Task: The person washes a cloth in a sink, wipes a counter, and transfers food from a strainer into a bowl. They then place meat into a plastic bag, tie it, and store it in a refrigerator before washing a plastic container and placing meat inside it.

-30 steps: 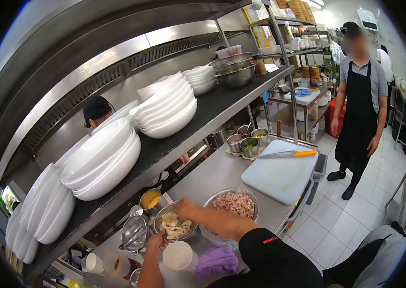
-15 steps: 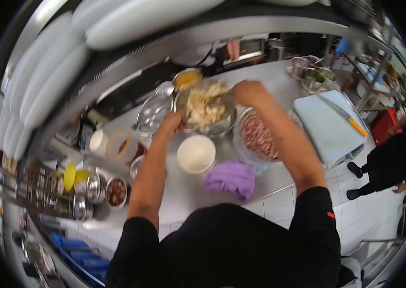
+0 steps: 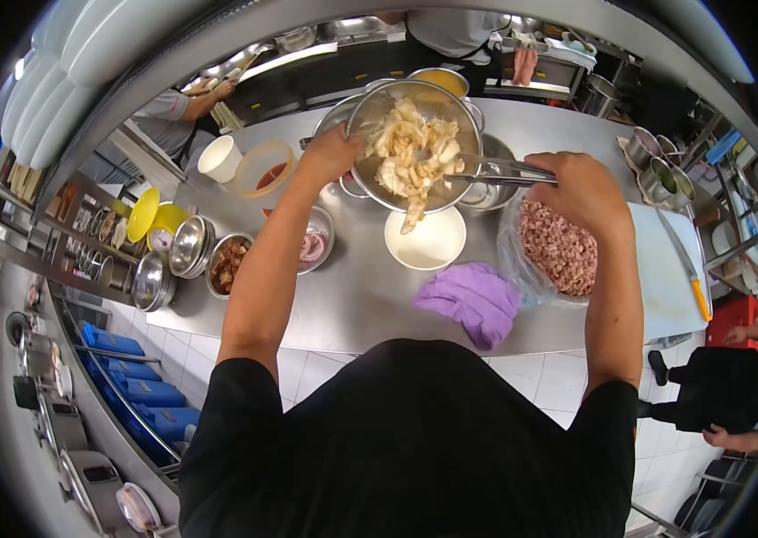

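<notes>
My left hand (image 3: 329, 160) grips the left rim of a mesh strainer (image 3: 370, 117), which is tilted toward me. Pale, cooked-looking pieces of food (image 3: 415, 148) lie in it, one hanging over the front rim. My right hand (image 3: 576, 188) is closed on metal tongs (image 3: 509, 170), whose tips reach the food. Just below the strainer's front edge stands a white bowl (image 3: 425, 242). A purple cloth (image 3: 473, 300) lies nearer to me, and diced meat (image 3: 558, 247) in a plastic-lined container is below my right hand.
On the right, a cutting board (image 3: 657, 278) holds an orange-handled knife (image 3: 688, 264). Metal bowls (image 3: 190, 247) stand at the left, near a white cup (image 3: 220, 159). A yellow-filled bowl (image 3: 440, 82) is behind the strainer. Other people stand across the counter and at right.
The strainer has moved from behind the white bowl to its back edge, tilting forward. Food now hangs over its rim. The view has shifted, and the tongs show clearly.
</notes>
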{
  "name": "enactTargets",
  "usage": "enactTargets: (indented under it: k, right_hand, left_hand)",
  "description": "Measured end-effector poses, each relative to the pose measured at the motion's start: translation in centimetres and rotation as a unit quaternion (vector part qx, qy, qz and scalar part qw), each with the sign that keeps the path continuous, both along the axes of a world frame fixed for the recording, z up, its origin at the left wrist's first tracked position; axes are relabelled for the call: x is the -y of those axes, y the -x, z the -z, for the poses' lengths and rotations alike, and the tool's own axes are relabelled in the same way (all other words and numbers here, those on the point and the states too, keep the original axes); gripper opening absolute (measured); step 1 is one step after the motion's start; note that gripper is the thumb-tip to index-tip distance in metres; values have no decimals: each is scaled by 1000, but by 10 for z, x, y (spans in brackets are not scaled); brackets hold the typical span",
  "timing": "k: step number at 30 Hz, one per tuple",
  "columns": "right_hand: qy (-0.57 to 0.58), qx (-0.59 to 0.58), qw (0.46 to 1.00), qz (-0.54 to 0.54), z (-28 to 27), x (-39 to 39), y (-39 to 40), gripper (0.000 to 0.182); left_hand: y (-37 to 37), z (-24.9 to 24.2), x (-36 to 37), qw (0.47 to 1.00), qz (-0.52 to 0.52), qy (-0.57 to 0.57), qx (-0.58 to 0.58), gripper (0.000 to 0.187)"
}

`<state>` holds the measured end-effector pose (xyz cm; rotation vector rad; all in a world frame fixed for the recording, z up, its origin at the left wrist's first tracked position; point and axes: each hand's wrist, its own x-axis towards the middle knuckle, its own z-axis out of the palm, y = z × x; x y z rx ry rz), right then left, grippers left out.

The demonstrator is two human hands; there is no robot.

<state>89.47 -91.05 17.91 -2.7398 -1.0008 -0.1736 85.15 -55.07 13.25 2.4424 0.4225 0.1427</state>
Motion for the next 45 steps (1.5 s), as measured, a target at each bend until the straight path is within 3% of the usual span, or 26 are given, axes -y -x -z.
enactTargets:
  k: [5,8,11,16,22,25,28,31,34,45]
  right_hand:
    - [14,39,999,30,13,-10,5,39]
    - [35,35,998,40,28,-18,9,38]
    - [32,24,999,15,49,-19,14,37]
    - [26,-32,999,-4,45,-9,28,39]
    - [-7,3,996,-92,42,-5,48,38]
    - [-48,19,995,-86,27,-3,54,40]
    - [-72,1,997,24,7,-4,46,41]
    - [-78,39,996,30,27,-14,20,39]
    - [-72,-61,996,-3,40,-26,20,38]
    - [-46,-18,992,-118,37,-24,72,38]
  left_hand:
    - [10,1,8,997,-2,-75,14,47]
    - [7,33,1,982,-14,-146,122,44]
    - [5,46,2,976,-12,-152,159,47]
    - [5,54,0,973,-26,-137,184,46]
    - [7,53,0,966,-51,-129,218,45]
    - [8,51,-4,961,-61,-103,250,44]
    - [13,49,-10,962,-64,-96,249,43]
    - [22,47,-5,964,-63,-84,243,44]
    - [21,57,-8,962,-73,-84,250,44]
    - [39,65,-15,960,-93,1,263,45]
